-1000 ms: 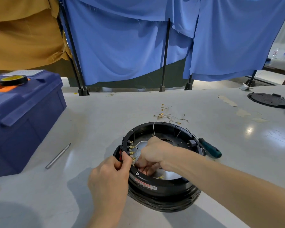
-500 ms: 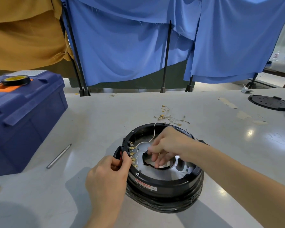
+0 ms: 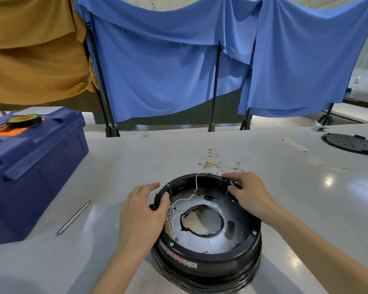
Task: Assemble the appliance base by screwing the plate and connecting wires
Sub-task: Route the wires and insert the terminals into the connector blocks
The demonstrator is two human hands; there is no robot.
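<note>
The black round appliance base (image 3: pixel 208 266) sits on the table in front of me, open side up. Inside it lies a silver metal plate (image 3: pixel 229 236) with a black-edged central hole. A thin white wire (image 3: pixel 194 188) runs from the far rim down to a row of gold terminals (image 3: pixel 168 223) on the inner left wall. My left hand (image 3: pixel 140 215) holds the left rim, with the thumb hooked over the edge and the fingers outside. My right hand (image 3: pixel 249 194) pinches the far right rim between thumb and fingers.
A blue toolbox (image 3: pixel 30 166) with a roll of black tape (image 3: pixel 23 120) on its lid stands at the left. A thin metal rod (image 3: pixel 73 218) lies beside it. Loose gold-tipped wires (image 3: pixel 212 163) lie beyond the base, and a black round cover (image 3: pixel 348 143) at the far right.
My right hand came out of the base's inside and moved to the far right rim. My left hand left the terminal row and took the left rim.
</note>
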